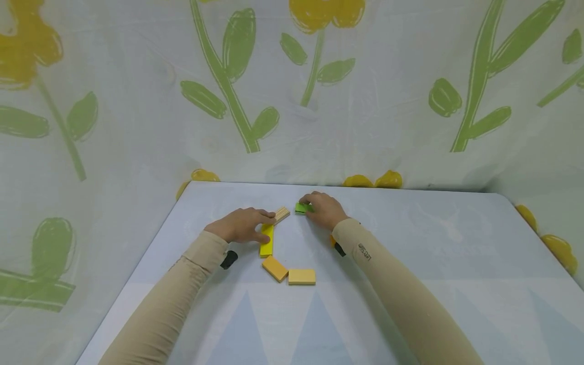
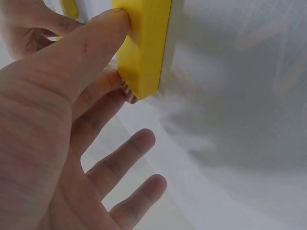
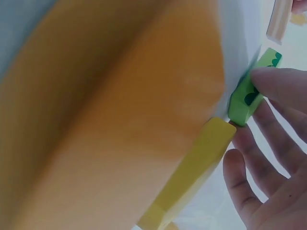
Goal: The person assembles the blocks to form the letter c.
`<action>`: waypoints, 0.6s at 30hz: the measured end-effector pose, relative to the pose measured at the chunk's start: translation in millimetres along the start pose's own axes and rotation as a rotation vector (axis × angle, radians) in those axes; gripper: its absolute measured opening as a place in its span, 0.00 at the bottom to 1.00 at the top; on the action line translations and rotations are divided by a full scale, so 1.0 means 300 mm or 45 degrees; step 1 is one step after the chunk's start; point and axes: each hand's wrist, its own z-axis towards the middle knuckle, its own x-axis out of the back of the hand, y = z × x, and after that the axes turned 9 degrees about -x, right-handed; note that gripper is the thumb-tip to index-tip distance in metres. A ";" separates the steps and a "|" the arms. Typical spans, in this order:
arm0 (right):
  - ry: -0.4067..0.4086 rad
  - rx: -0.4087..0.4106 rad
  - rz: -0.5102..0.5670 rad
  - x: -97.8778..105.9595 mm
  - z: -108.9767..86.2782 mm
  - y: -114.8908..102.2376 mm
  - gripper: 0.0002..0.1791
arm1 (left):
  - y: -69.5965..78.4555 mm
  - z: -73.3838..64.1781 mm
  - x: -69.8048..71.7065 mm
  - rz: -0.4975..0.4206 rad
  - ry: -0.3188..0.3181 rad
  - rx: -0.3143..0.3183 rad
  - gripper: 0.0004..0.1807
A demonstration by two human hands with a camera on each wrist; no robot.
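Observation:
My left hand (image 1: 244, 224) lays its thumb against a bright yellow block (image 2: 144, 48) while its forefinger touches the ribbed wooden block (image 1: 282, 215) at the yellow block's far end. The remaining left fingers spread apart, holding nothing. Between thumb and fingers, my right hand (image 1: 325, 210) pinches a green block (image 3: 249, 93) with dark green scalloped marks. Another yellow block (image 3: 192, 177) lies close to the green block's near end; the right hand and wrist hide it in the head view. Large and blurred, an orange block (image 3: 158, 96) fills much of the right wrist view.
Nearer me, an orange-yellow block (image 1: 275, 268) lies slanted, almost meeting a pale yellow block (image 1: 301, 277); with the others they form a curved outline on the white table (image 1: 433, 238). A flower-patterned cloth (image 1: 365, 126) hangs behind. Dark pieces (image 1: 229, 259) show beside both wrists.

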 end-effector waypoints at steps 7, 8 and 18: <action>-0.014 0.002 -0.072 -0.001 0.016 -0.008 0.19 | -0.004 0.003 -0.003 -0.002 0.007 -0.005 0.35; -0.013 0.004 -0.081 -0.002 0.017 -0.009 0.19 | -0.003 0.002 -0.003 -0.004 0.008 -0.004 0.35; 0.005 0.015 -0.069 -0.012 0.027 -0.015 0.18 | -0.003 0.003 -0.002 0.001 0.008 0.003 0.35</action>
